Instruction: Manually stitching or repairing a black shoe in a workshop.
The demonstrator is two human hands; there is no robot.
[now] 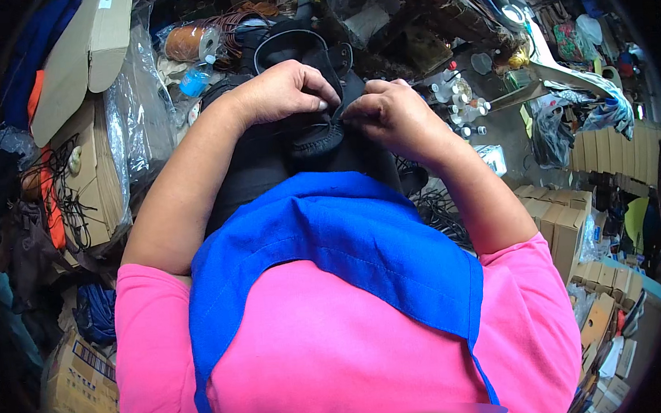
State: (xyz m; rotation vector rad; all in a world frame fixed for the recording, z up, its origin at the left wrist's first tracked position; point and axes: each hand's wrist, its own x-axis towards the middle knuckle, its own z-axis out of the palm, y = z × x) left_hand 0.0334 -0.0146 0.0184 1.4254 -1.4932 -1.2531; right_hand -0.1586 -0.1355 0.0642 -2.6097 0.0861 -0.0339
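Head view: left hand (294, 91) and right hand (395, 118) touch stitched, round-toed footwear (317, 141).

Open space over the apron (346, 220), between left forearm (183, 169) and right forearm (483, 187); shoe (318, 141) approachable from the body side. Left grip (289, 93) and right grip (399, 119) crowd it from either side, only a narrow gap between them. Beyond the left forearm: cardboard (69, 67), plastic sheet (140, 115), blue bottle (194, 81) obstruct. Right: small bottles (459, 99) near right grip, boxes (559, 221) beside forearm; passage over floor (507, 128) between bottles and bag (552, 131)
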